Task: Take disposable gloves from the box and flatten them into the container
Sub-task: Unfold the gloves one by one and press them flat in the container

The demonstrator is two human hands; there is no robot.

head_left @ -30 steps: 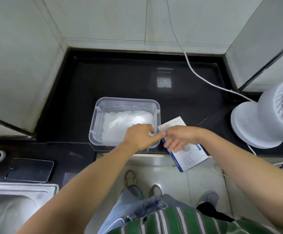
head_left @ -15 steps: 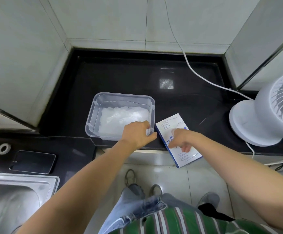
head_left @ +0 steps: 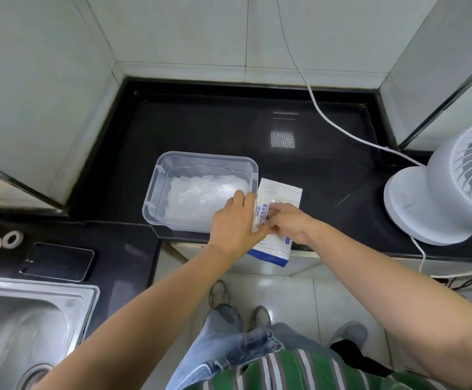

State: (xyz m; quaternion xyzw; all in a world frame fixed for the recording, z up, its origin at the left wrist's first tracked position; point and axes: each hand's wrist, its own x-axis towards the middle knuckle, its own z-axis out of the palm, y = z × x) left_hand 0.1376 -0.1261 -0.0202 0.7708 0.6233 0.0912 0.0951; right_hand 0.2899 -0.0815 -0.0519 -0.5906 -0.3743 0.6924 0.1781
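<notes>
A clear plastic container point(head_left: 156, 190) sits on the black counter and holds a layer of translucent disposable gloves point(head_left: 201, 192). Right beside it lies a white and blue glove box point(head_left: 284, 192), its near end hanging over the counter edge. My left hand point(head_left: 233, 223) grips the box's left side, over the container's near right corner. At the box's top opening, the fingers of my right hand point(head_left: 288, 223) are curled and pinch a thin clear glove point(head_left: 271, 213). How far that glove is out of the box is hard to tell.
A white fan point(head_left: 448, 192) stands at the right of the counter, its white cable point(head_left: 313, 102) running up the back wall. A phone point(head_left: 57, 261), a tape roll point(head_left: 12, 239) and a steel sink point(head_left: 18, 327) lie to the left. Tiled walls close in the counter's back and sides.
The box has been turned straighter alongside the container. My left hand shifted right from the container's rim onto the box's side. My right hand moved up to the box's opening.
</notes>
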